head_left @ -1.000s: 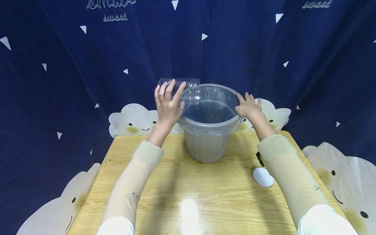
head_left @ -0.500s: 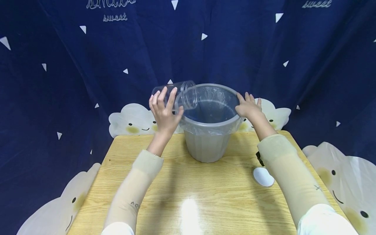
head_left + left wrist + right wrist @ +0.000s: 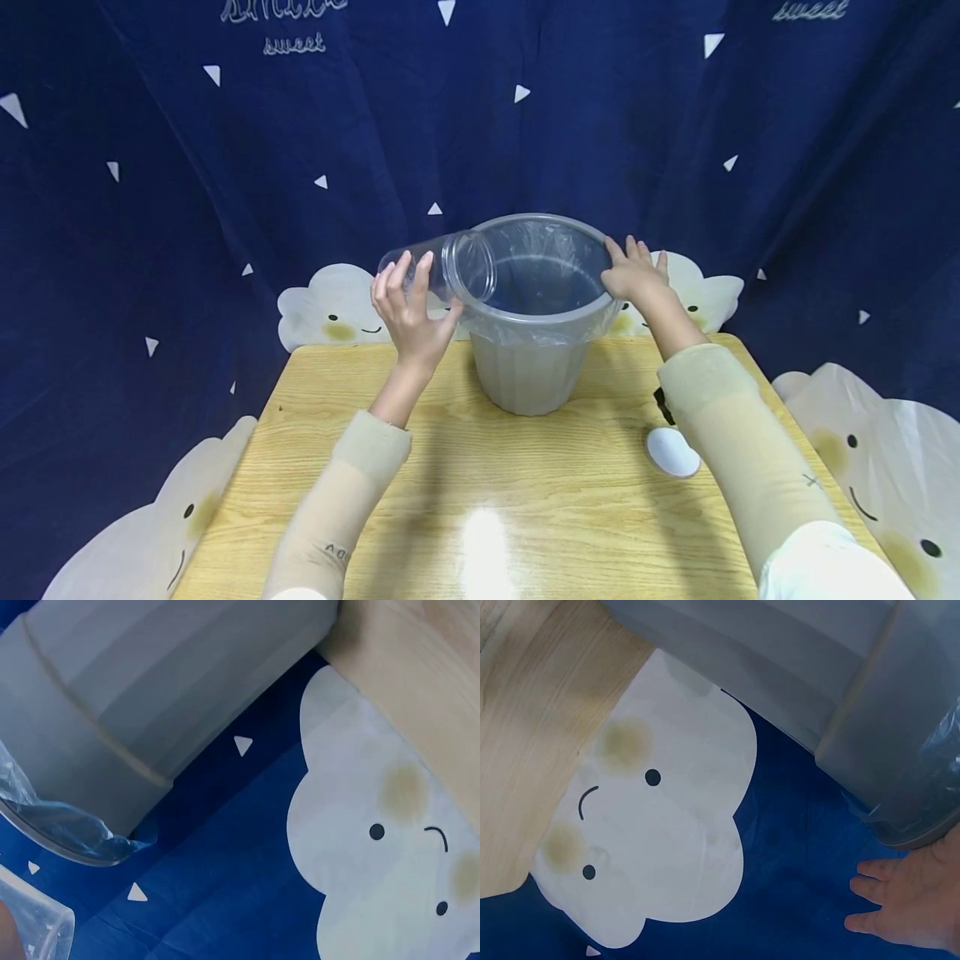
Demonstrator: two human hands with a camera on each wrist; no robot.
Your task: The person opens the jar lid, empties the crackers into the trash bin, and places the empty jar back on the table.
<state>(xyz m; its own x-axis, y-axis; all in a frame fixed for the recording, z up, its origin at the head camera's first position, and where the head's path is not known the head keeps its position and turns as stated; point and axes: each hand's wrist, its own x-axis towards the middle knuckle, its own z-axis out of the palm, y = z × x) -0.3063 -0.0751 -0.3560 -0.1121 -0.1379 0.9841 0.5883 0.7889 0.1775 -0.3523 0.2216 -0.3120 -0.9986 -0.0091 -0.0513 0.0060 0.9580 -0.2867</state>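
Observation:
In the head view my left hand point(image 3: 411, 321) grips a clear plastic jar point(image 3: 420, 271) lying on its side. The jar's open mouth faces right, over the left rim of a grey trash bin point(image 3: 528, 375). No contents show inside the jar. In the left wrist view a corner of the jar point(image 3: 52, 922) shows at the lower left, beside the bin point(image 3: 127, 697). My right hand point(image 3: 637, 273) rests on the bin's right rim. Its fingers point(image 3: 874, 889) stretch outward, straight and spread, in the right wrist view. A clear bag lines the bin and folds over its rim.
The bin stands near the far edge of a wooden table point(image 3: 525, 483). A round white lid point(image 3: 672, 452) lies at the right, by my right sleeve. A dark blue curtain point(image 3: 360, 150) with cloud shapes hangs behind.
My left hand has moved left and slightly down with the jar, and the jar's mouth has turned more toward me. The right hand and the bin have stayed still.

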